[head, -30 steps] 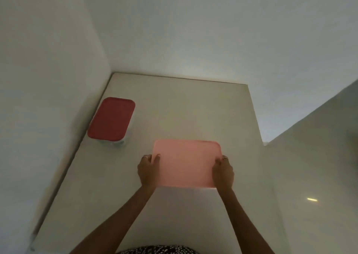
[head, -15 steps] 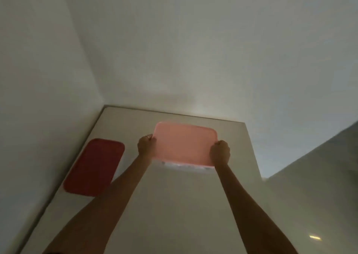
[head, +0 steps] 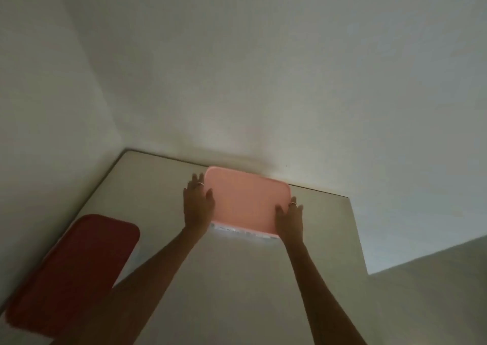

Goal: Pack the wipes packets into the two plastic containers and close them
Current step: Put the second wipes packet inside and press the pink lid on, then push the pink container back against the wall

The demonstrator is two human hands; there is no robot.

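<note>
At far edge of the pale, smooth rectangular desk [head: 237, 279], against the white wall [head: 263, 81]: a clear plastic container w/ flat, pale pink, round-cornered lid [head: 247, 199]. Lid looks fully seated; a thin strip of clear wall w/ something pale inside shows under its near edge, prob. the wipes packets, too blurred to confirm.

Left hand [head: 197, 205] lies flat along the box's left side, fingers extended and slightly apart, thumb on lid edge; not clamped, more a push/steady contact. Right hand [head: 290, 218] at near right corner, fingers stretched forward and close together, resting on lid rim; can't tell how firmly it presses. Rings on both hands.

Judgement: two-sided hold keeps the box square while it's pushed back to the wall, out of the way.

Near left edge of desk, well apart: second container w/ dark red, matte, round-cornered lid [head: 71, 276], also closed; clear base barely visible under its right edge.

Both lids on, so task looks approx. done; only tidy placement left. Light is dim, textures hard to read.
</note>
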